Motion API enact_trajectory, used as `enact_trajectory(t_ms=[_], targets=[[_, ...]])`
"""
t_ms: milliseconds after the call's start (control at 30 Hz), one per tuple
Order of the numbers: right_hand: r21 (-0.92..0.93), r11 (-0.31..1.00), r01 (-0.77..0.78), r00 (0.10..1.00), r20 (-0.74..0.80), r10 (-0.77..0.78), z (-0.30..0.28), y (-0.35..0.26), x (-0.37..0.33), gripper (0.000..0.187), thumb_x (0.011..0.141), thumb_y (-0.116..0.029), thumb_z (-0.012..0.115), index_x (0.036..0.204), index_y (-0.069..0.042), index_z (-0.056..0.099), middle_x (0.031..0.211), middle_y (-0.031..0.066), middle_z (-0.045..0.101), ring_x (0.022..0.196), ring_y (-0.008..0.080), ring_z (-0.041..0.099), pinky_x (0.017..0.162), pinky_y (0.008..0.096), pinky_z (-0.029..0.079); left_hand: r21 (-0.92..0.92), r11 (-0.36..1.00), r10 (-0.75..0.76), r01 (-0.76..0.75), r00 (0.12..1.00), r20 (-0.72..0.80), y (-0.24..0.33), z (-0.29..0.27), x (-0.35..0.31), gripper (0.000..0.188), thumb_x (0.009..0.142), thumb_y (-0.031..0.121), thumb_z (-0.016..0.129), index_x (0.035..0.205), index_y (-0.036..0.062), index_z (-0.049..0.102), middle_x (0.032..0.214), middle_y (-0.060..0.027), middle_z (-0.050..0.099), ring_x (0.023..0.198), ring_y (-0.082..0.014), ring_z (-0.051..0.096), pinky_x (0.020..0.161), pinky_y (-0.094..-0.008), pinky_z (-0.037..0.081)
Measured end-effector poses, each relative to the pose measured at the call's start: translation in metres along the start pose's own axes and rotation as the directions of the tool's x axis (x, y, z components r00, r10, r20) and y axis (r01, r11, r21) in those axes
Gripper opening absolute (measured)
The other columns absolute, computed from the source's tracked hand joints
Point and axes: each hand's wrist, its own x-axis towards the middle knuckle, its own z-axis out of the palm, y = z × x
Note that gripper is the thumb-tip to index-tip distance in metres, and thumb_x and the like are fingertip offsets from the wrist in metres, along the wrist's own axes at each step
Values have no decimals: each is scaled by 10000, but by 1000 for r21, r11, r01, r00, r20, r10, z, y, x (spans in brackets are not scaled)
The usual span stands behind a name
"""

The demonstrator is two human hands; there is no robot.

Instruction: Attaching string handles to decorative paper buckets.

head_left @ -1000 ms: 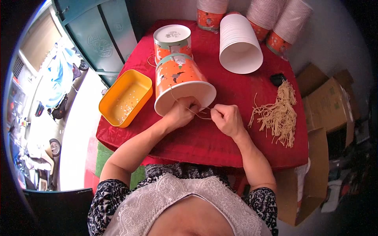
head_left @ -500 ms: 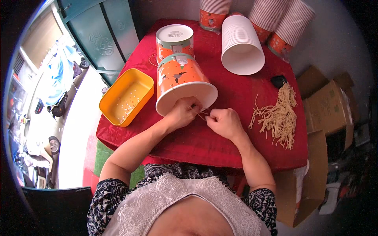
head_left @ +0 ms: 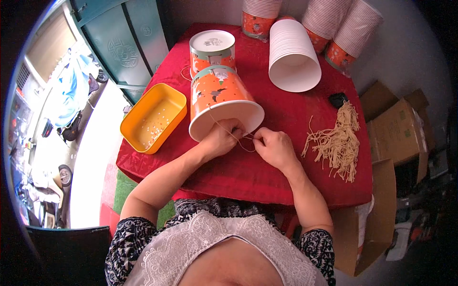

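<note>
An orange paper bucket (head_left: 217,92) with printed figures lies on its side, its white-rimmed mouth toward me. Partly inside that mouth is my left hand (head_left: 223,137), with its fingers closed on a thin tan cord. Just right of the rim, my right hand (head_left: 275,147) pinches the same cord (head_left: 244,148). The cord runs from the bucket's side near the rim, across my left hand, and sags in a loop between both hands. My left fingertips are partly hidden. Behind, a second orange bucket (head_left: 211,58) stands upside down with a cord at its side.
Left of the bucket sits a yellow tray (head_left: 174,114) with small white pieces. At right lies a bundle of tan cords (head_left: 341,143). A nested stack of white buckets (head_left: 295,62) lies farther back, and wrapped stacks (head_left: 324,21) stand behind. Cardboard boxes (head_left: 396,128) flank the red-covered table (head_left: 229,178).
The cord between my hands has slackened into a wider loop that now crosses over my left hand. My right hand has shifted very slightly to the right.
</note>
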Motion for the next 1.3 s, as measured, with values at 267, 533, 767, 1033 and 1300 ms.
enact_trajectory(t_ms=[267,533,767,1033,1300], targets=[[-149,987,54,997,-48,-62,15,-1,-2,118,802,-173,647,839,-61,634,691,165,648,666,360,654,602,469,522,18,1000,-4,4,1000,8,1,1,1,120,808,57,567,841,-21,652,795,-188,659,764,-297,650,685,-389,504],[-34,994,99,986,-132,-103,21,-2,-1,89,827,-154,610,819,-65,611,674,183,627,633,381,641,562,482,509,10,984,176,-176,984,-36,-9,7,-2,109,738,2,599,833,-10,651,794,-163,656,763,-283,646,665,-368,504],[89,990,112,980,-172,-95,27,-6,0,86,827,-133,602,829,-50,624,753,186,638,708,365,644,613,473,506,8,987,157,-158,987,42,-9,5,-1,132,727,-23,592,853,-8,627,769,-138,625,715,-257,619,640,-340,494],[97,989,112,927,-368,-68,20,-13,0,57,825,-48,594,837,2,570,753,215,612,717,402,631,621,455,505,59,976,209,-207,978,-17,-10,7,0,101,764,36,616,854,-9,628,821,-187,641,804,-336,635,688,-406,497],[236,970,67,969,-248,-7,41,-9,1,214,838,-38,565,1021,1,462,771,267,612,755,458,619,641,521,489,40,994,96,-100,992,79,-11,4,-1,171,825,40,597,990,6,623,969,-172,640,925,-316,612,845,-389,475]])
